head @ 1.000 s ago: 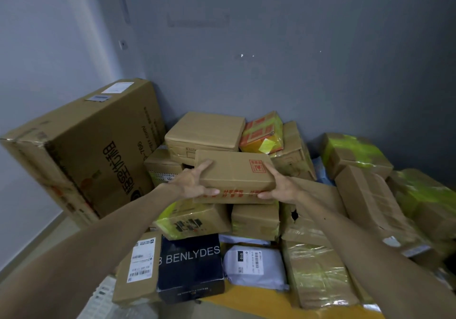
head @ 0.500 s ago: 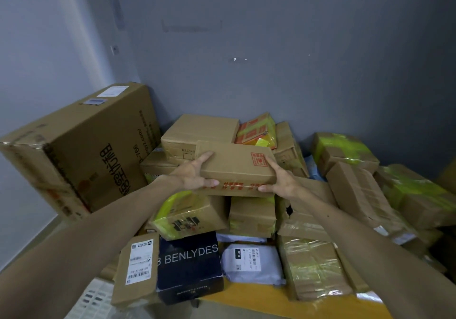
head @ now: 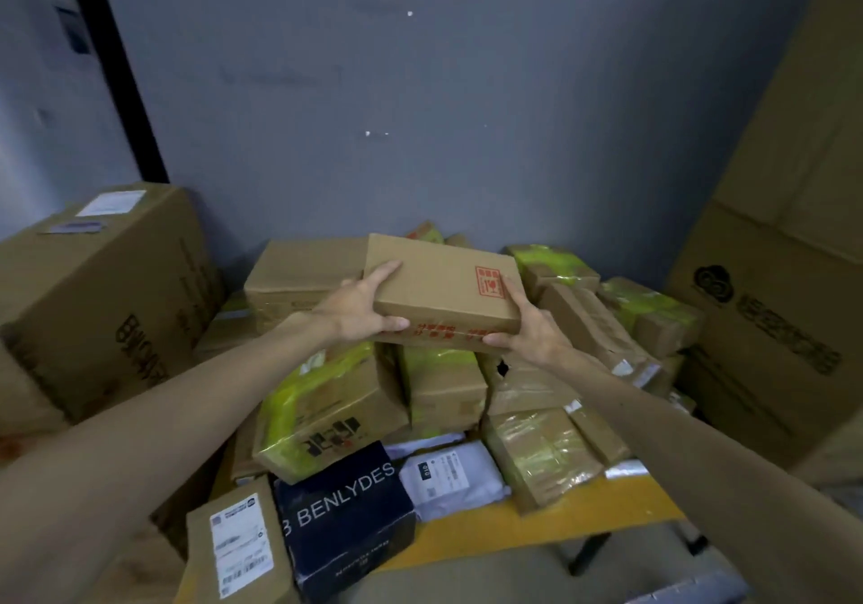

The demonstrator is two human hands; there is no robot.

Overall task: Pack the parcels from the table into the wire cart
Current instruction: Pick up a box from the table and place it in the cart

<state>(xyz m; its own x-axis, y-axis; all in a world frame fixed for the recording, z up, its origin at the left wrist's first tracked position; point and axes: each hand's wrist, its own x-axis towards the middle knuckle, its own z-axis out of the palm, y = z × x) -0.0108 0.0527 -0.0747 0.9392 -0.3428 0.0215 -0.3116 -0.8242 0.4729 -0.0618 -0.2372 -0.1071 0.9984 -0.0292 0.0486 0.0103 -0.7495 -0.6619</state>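
A flat brown cardboard parcel (head: 439, 286) with a red stamp and red print is held above the heap. My left hand (head: 359, 307) grips its left end, fingers on top and thumb along the near edge. My right hand (head: 527, 328) grips its right near corner. Below lies a pile of parcels on a yellow table (head: 537, 524): a green-taped box (head: 327, 412), a black BENLYDES box (head: 345, 515), a white mailer bag (head: 448, 477) and a clear-taped box (head: 541, 454). No wire cart is in view.
A very large carton (head: 98, 295) stands at the left beside the table. Tall cartons (head: 770, 323) stand at the right against the grey wall. A labelled brown parcel (head: 233, 552) overhangs the table's near left edge. A table leg (head: 588, 552) shows below.
Both hands have lifted the flat parcel up off the heap and a little to the right. The view has swung right, bringing the tall cartons into sight.
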